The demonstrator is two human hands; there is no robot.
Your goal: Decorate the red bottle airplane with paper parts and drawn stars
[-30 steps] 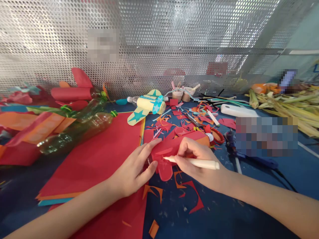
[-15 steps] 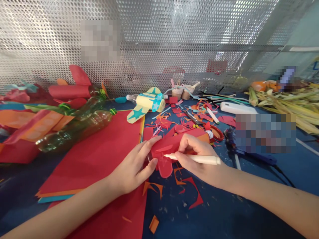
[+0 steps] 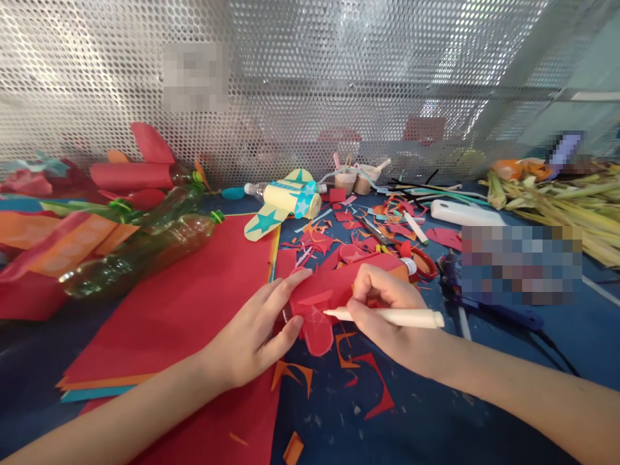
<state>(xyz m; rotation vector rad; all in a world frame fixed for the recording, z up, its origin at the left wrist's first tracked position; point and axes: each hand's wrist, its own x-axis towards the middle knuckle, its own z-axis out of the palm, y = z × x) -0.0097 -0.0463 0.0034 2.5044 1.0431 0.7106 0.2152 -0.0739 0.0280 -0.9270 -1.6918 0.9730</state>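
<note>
A plastic bottle [image 3: 334, 281] wrapped in red paper lies on its side in front of me, its white cap to the right. My left hand [image 3: 254, 336] steadies its left end between thumb and fingers. A rounded red paper flap [image 3: 318, 339] sticks out toward me, with a pale star outline and a border line drawn on it. In a pinch grip, my right hand [image 3: 387, 290] holds a cream-coloured marker pen [image 3: 407, 317]. The pen's tip points left, by the right side of the star; whether it touches the paper I cannot tell.
A red paper stack [image 3: 194, 278] lies left, beside green plastic bottles [image 3: 145, 248]. Behind is a yellow paper-wrapped bottle [image 3: 285, 200] with blue stars. Paper scraps, scissors [image 3: 423, 263], a dark blue corded tool [image 3: 504, 310] and dried husks [image 3: 571, 200] lie to the right.
The marker tip has moved slightly right and down, off the middle of the flap, leaving the pale star in plainer view. My left hand keeps its hold on the bottle.
</note>
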